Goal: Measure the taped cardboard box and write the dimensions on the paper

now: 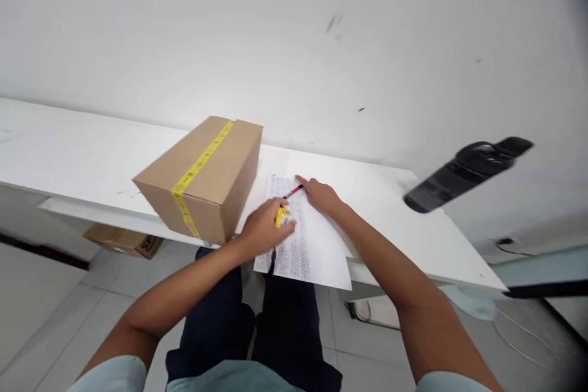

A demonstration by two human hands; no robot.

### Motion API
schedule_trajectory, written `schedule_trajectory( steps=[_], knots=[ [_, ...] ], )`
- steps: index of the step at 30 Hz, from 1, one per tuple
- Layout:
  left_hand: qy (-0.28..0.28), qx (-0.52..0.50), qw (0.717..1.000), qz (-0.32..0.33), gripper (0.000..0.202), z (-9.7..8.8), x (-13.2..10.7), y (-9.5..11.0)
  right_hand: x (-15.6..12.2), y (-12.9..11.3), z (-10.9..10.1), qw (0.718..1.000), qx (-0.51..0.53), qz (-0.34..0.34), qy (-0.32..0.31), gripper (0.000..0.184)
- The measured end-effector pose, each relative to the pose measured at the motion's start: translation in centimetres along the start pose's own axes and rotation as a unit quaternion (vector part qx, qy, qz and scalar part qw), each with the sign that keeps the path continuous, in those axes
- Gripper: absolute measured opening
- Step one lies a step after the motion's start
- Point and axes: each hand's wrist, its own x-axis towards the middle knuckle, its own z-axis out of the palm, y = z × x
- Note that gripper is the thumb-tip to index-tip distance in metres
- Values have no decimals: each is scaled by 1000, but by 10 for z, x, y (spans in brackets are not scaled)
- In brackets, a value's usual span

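My left hand (263,228) is closed around a small yellow object (282,214), which looks like a tape measure; a black strap (272,262) hangs below it. My right hand (321,195) rests on the upper part of a written sheet of paper (321,251), index finger reaching forward. A thin red-and-black pen (293,192) runs from the fingers of my right hand towards my left hand. Dense handwriting covers the left part of the sheet, and its lower end hangs over the table's front edge. My fingers partly hide the yellow object.
A cardboard box (197,165) sealed with yellow tape stands left of the paper on the white table (82,147). At the right end is a black bottle (459,174), tilted in view. Another carton (122,240) lies below the table, against a white wall (275,43) behind.
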Motion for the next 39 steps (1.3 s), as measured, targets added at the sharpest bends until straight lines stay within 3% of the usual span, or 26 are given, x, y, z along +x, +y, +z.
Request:
schedule_trajectory(
  steps=[5,10,18,25,28,31,39],
  knots=[
    [67,-19,996,-61,37,17,72,-12,-29,16,6,995,75,11,61,37],
    [86,-48,991,-94,38,30,122,-26,-39,25,11,961,196,83,177,41],
    [-5,-32,999,16,42,28,145,-43,-31,39,16,879,419,90,207,44],
    [-40,-35,999,-2,42,29,148,-41,-33,37,4,827,516,78,210,47],
    [-48,-36,998,-2,42,30,148,-40,-36,31,2,838,520,56,154,57],
    [-52,-39,998,4,43,30,147,-39,-37,25,1,865,486,65,111,53],
    [-57,-50,997,10,42,29,146,-37,-38,17,-4,895,415,120,115,41]
  ],
)
